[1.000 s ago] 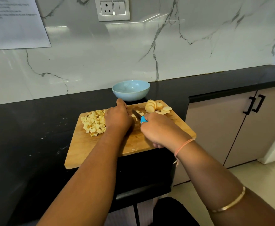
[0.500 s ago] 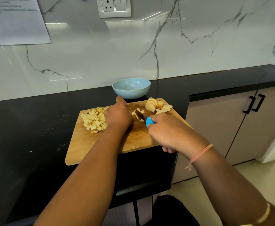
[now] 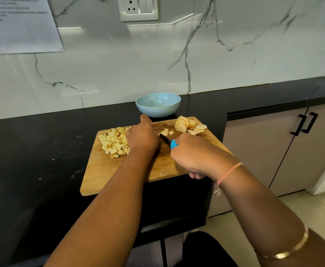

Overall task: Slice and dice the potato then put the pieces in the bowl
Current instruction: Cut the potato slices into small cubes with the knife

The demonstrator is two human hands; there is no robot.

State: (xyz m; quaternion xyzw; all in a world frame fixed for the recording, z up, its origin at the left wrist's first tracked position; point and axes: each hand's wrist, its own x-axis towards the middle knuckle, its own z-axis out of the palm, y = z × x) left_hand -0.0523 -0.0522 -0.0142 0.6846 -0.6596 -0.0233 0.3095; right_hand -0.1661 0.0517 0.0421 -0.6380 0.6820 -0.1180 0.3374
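Note:
A wooden cutting board [image 3: 107,170] lies on the black counter. A pile of diced potato [image 3: 114,142] sits on its left part, and potato slices [image 3: 188,125] lie fanned at its far right corner. A few loose cubes [image 3: 167,132] lie by the blade. My right hand [image 3: 194,155] grips the blue-handled knife [image 3: 169,141], blade pointing away and left. My left hand [image 3: 141,136] rests curled on the board beside the blade; what lies under it is hidden. The empty light-blue bowl [image 3: 158,104] stands just behind the board.
The black counter [image 3: 32,151] stretches left with white specks on it. The board's near right corner overhangs the counter edge. A marble backsplash with a socket [image 3: 138,8] and a paper sheet [image 3: 21,24] rises behind. Beige cabinet doors [image 3: 273,147] are at the right.
My right hand has drawn the knife back toward me and a little to the right. My left hand has stayed in place on the board.

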